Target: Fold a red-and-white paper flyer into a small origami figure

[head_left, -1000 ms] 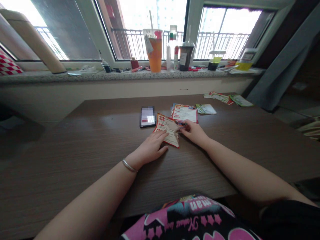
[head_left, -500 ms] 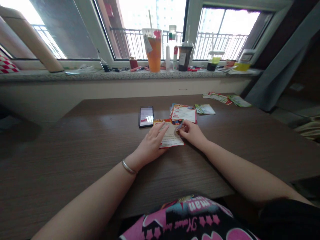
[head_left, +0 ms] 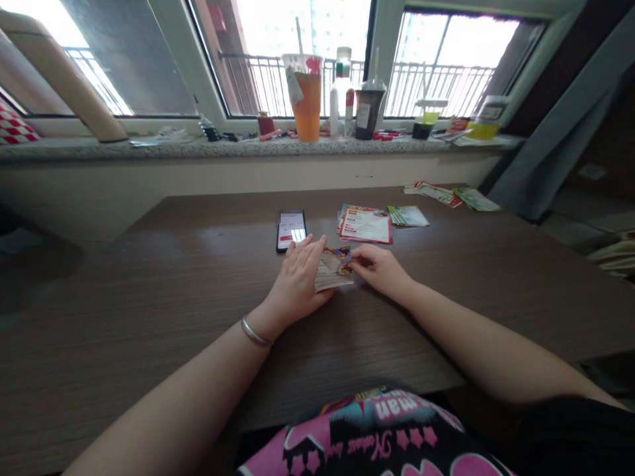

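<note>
From my station I see the right hand [head_left: 380, 270] with thumb and fingertips pinched on the right edge of a printed card [head_left: 330, 270], which looks cream with fine text, colourful along its far edge and bent up at the pinch. The left hand [head_left: 299, 272] lies across the card's left part, fingers straight, not gripping. The card sits between my two hands at the table [head_left: 198, 284], near the phone [head_left: 291, 228] and a card stack [head_left: 366, 225].
</note>
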A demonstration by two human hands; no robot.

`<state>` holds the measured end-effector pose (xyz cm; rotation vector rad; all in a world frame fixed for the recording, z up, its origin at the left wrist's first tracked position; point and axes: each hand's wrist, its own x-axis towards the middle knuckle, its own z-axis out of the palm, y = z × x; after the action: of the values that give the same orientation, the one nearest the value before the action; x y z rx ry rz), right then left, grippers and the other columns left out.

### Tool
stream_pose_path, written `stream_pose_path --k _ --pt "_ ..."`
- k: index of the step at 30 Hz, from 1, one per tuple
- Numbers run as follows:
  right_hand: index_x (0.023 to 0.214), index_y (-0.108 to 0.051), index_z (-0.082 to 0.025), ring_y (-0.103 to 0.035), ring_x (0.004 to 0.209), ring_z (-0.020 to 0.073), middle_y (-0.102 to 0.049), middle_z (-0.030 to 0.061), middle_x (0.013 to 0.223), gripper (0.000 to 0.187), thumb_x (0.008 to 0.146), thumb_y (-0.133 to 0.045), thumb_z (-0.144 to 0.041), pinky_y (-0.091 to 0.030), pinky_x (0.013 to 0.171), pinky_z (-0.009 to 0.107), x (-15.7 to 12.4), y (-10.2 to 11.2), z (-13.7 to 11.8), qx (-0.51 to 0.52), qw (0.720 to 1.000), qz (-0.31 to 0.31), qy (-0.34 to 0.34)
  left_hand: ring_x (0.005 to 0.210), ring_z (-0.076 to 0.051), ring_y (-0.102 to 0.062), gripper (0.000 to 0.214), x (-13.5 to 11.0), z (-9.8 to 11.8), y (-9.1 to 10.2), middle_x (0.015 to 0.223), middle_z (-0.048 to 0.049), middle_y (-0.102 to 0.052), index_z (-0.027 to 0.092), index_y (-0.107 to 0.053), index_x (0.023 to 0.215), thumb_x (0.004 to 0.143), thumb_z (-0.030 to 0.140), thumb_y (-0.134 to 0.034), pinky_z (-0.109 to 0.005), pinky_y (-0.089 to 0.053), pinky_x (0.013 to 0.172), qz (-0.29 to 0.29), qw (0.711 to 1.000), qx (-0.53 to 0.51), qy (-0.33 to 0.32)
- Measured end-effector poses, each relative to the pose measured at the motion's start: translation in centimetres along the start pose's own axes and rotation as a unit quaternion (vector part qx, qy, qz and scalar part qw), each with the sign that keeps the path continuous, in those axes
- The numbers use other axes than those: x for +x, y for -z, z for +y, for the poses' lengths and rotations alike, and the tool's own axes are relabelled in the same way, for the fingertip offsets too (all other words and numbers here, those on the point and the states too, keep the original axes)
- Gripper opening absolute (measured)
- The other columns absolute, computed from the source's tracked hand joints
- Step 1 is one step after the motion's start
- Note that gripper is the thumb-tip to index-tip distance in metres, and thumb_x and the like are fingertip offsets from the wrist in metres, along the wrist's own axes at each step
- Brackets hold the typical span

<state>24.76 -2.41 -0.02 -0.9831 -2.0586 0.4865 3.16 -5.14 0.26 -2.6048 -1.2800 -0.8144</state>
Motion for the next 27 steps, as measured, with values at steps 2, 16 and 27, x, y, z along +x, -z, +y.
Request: stream_pose_path --k 2,16,27 --pt "0.09 -0.064 -0.02 -0.061 0.067 0.0132 -0.067 0.0012 0.077 0.01 0.081 -0.06 -0.024 -0.05 0.066 0.027 -0.1 -0.1 -0.1 0.049 0.998 0.014 -0.029 0.138 -0.033 -0.032 0.085 0.1 0.0 0.2 0.142 -0.0181 -0.042 0.013 -0.019 0.147 0.08 0.04 -0.063 -0.053 -0.02 0.116 0.009 1.0 -0.001 0.015" --pt "0.084 -0.064 -0.019 -0.058 0.061 0.0117 -0.066 0.0011 0.073 0.017 0.078 -0.065 -0.035 -0.05 0.059 0.026 -0.2 -0.2 -1.1 0.201 0.973 0.045 -0.102 0.101 -0.022 -0.058 0.034 0.5 0.3 1.0 0.108 -0.0087 -0.061 0.02 -0.053 0.116 0.083 0.026 -0.062 -0.037 -0.048 0.091 0.066 0.99 -0.123 0.021" --pt "0.09 -0.067 -0.021 -0.063 0.084 0.0156 -0.069 0.0038 0.089 0.014 0.08 -0.066 -0.031 -0.051 0.066 0.026 -0.5 0.2 -2.0 0.098 0.994 0.041 -0.01 0.085 -0.021 -0.061 0.016 0.8 0.5 1.3 0.088 -0.0033 -0.068 0.019 -0.06 0.093 0.085 0.034 -0.061 -0.04 -0.046 0.092 0.075 0.986 -0.129 0.073"
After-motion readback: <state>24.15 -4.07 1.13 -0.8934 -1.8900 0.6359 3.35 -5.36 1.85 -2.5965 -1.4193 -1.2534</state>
